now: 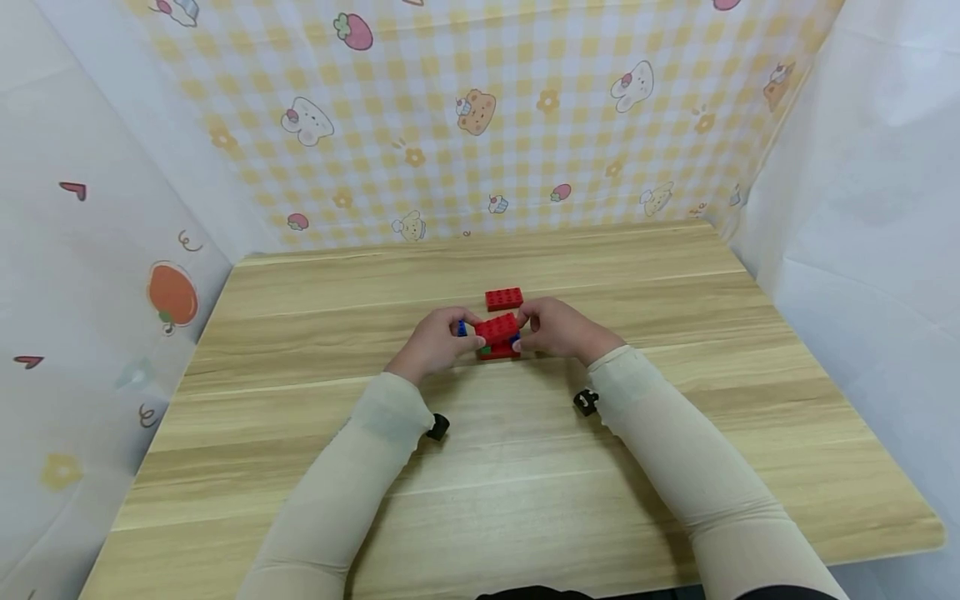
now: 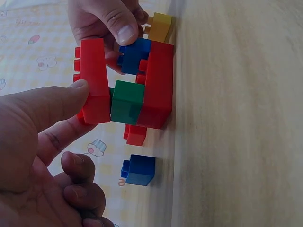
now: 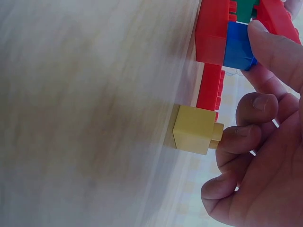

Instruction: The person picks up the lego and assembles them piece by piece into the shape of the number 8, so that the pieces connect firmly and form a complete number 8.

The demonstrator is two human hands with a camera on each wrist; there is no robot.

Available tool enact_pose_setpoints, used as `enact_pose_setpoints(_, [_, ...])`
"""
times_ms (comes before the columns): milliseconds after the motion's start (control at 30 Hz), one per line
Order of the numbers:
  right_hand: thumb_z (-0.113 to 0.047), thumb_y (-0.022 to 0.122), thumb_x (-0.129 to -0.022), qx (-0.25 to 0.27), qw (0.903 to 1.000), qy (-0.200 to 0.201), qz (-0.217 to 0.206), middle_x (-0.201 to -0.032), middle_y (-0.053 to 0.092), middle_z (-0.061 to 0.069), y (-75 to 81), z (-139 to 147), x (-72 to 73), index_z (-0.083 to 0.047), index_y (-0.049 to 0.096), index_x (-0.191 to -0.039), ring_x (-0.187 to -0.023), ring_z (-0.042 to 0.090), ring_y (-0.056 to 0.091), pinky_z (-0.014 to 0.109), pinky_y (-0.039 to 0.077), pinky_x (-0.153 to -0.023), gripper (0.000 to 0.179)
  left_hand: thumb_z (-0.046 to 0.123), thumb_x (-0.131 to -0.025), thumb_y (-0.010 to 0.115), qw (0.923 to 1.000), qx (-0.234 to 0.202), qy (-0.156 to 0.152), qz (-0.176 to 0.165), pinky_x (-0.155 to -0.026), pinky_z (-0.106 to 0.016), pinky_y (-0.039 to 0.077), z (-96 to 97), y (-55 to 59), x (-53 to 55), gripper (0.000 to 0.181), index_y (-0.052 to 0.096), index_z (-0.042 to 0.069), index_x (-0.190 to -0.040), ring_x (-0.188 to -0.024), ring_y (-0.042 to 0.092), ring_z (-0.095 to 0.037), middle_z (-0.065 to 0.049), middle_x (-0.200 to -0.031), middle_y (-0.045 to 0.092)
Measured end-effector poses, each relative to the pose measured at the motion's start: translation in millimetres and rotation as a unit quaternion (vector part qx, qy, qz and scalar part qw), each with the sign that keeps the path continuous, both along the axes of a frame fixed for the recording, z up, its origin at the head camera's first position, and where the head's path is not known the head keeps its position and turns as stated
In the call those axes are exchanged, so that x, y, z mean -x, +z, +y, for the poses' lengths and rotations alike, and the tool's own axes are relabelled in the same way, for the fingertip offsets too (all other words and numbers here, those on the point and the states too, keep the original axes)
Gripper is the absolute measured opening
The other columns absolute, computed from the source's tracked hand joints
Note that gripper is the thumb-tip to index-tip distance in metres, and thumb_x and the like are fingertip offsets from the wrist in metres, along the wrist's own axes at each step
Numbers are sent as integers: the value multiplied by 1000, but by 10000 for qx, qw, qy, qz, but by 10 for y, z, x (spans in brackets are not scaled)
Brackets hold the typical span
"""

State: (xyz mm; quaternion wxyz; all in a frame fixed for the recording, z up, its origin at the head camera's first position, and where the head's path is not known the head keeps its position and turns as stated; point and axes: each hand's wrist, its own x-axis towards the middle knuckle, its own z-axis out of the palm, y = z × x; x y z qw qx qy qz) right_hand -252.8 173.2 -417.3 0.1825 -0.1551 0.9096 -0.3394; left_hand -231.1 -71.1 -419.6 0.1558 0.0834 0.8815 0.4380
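Red brick (image 1: 496, 328) tilts over a green brick (image 2: 128, 102) mid-way across the table (image 1: 510, 483), pinched in the left hand (image 1: 437, 340); the right hand (image 1: 558, 327) grips a blue brick (image 3: 238, 45) at four o'clock. I see another red brick (image 1: 504, 299) at twelve, a loose blue one (image 1: 461, 327) at nine.

No words, brands or numbers are reading clearly. On the yellow-checked cloth (image 1: 517, 154), one small mark resembling a letter "e" (image 1: 467, 233) is showing near the bottom edge, and a short run of letter-like strokes (image 1: 698, 210) is sitting at lower right, too small to make out. In the left wrist view, the cloth is carrying blurred reddish lettering (image 2: 24, 21) toward the top left corner.
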Motion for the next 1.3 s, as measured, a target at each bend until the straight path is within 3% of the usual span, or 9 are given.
enact_pose_setpoints(567, [-15,84,-91,-24,10000,32,35,-79,51,4,17,13,9,-11,68,-102,-73,20,49,34,42,-68,20,31,-98,77,9992,350,-84,149,-60,-33,37,21,19,-15,27,73,22,-124,-66,43,-20,-5,-81,48])
enact_pose_setpoints(1000, [-15,85,-90,70,10000,36,-15,-78,50,4,-8,-6,-3,-11,71,-104,-74,21,49,34,42,-69,21,32,-100,75,9984,544,-128,64,-59,-32,37,6,30,-38,28,71,22,-126,-65,43,-19,-6,-83,49])
enact_pose_setpoints(1300, [-21,84,-91,43,10000,44,48,-76,48,3,4,16,-12,-11,71,-117,-71,20,46,34,39,-67,31,31,-99,75,9980,615,-147,34,-61,-33,40,18,70,-24,26,71,23,-124,-69,48,-20,-7,-86,53])
